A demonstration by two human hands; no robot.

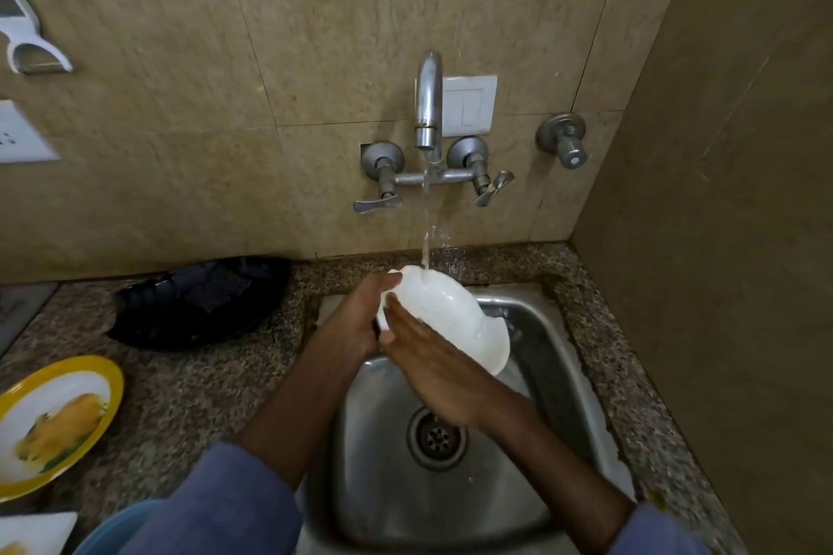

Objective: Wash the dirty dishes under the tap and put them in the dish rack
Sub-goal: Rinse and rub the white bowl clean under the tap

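Note:
A white bowl (455, 320) is held tilted over the steel sink (554, 356), bottom side up toward me, under the running stream from the tap (427, 104). My left hand (360, 320) grips the bowl's left rim, fingers curled over its edge. My right hand (432, 370) lies with straight fingers against the bowl's outer wall. Water strikes the bowl's upper edge and splashes.
A black dish rack (198, 302) sits on the granite counter left of the sink. A yellow-rimmed plate (54, 419) lies at the near left, with a blue bowl (112, 527) and a white dish (36, 532) below it. Tap handles (378, 203) stick out from the wall.

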